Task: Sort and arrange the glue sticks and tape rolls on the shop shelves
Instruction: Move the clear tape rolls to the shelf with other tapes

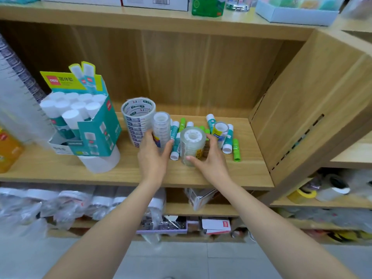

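Wooden shelf (201, 176) at mid-frame: the left hand (153, 158) curls its fingers (148, 136) round an upright clear tape stack (162, 125); the right hand (211, 160) grasps a second tape stack (192, 146). Glue sticks (228, 140) lie just behind.

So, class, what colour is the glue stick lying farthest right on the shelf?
The glue stick is bright green; head view.

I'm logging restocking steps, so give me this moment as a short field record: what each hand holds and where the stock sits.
left hand: grips narrow clear tape stack, upright
right hand: grips wide clear tape stack, upright
large tape stack: stands just left of those
glue stick box: far left, sticks upright inside
loose glue sticks: lying on the shelf behind the hands
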### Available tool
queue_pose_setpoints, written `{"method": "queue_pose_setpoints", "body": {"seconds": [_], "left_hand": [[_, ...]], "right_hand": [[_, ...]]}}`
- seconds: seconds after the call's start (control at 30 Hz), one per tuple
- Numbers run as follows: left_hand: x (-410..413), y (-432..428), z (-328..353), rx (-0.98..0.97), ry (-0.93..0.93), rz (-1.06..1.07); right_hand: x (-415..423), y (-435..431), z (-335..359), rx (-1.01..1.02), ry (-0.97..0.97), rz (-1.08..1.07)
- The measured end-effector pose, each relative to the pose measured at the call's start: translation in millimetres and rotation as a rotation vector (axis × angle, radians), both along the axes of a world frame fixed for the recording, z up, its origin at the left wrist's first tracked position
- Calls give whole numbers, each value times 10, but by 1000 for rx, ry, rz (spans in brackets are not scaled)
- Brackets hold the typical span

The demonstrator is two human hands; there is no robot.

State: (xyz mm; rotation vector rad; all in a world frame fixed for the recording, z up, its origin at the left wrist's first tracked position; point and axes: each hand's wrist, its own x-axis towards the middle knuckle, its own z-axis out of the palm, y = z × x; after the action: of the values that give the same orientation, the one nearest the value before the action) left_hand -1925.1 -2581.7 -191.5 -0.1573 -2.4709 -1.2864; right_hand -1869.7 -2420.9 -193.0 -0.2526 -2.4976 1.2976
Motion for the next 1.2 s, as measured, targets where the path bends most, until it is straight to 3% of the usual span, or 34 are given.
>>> {"method": "queue_pose_setpoints", "body": {"seconds": [0.17, 0.3, 0.53, 0.83, 1.07, 1.2], "left_hand": [[159, -131, 65, 168, 35, -92], [356, -124, 198, 299, -38, -232], [979, 334, 150, 324, -127, -408], [2354, 1449, -35, 369, -156, -456], [3133, 2711, 66, 316, -142, -669], [3277, 3521, 226, 326, -130, -824]], "right_hand": [[154, -33, 13, -129, 54, -73], [346, 34, 91, -221, 96, -76], [1066, 472, 125, -218, 120, -64], [2552, 1497, 74, -172, 109, -119], [3553, 2620, 80, -183, 79, -315], [3840, 3287, 224, -188, 159, -447]]}}
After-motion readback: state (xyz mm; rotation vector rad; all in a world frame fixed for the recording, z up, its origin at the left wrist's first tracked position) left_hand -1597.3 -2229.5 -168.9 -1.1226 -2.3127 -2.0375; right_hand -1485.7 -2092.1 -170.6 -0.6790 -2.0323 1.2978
